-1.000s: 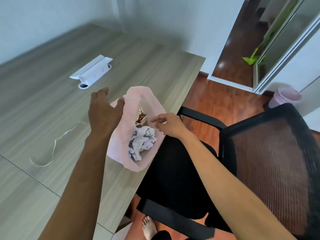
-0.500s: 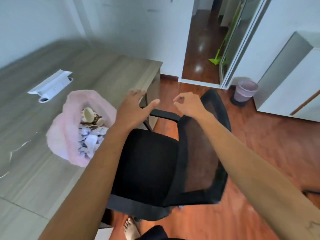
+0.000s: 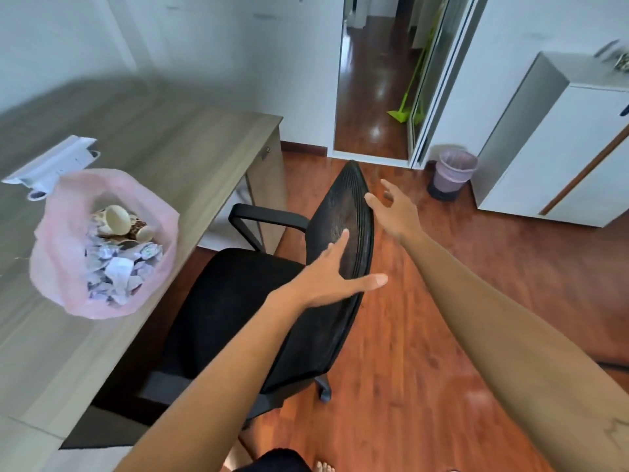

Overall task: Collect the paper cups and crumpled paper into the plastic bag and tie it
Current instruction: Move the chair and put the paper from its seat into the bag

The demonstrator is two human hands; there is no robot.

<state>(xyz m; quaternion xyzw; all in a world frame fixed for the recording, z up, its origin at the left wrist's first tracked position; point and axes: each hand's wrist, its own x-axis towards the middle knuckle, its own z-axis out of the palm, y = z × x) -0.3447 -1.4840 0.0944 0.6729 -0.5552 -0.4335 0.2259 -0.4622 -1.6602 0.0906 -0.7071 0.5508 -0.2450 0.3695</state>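
Both hands, left hand (image 3: 335, 275) and right hand (image 3: 394, 212), reached empty and spread toward the chair back (image 3: 343, 212); gripping both edges would move it steadily.

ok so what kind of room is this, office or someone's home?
Probably a home office or study. A wooden desk with a black mesh office chair pulled out from it, a white cabinet, and a lined waste bin on a wood floor, with a green broom in the hallway beyond.
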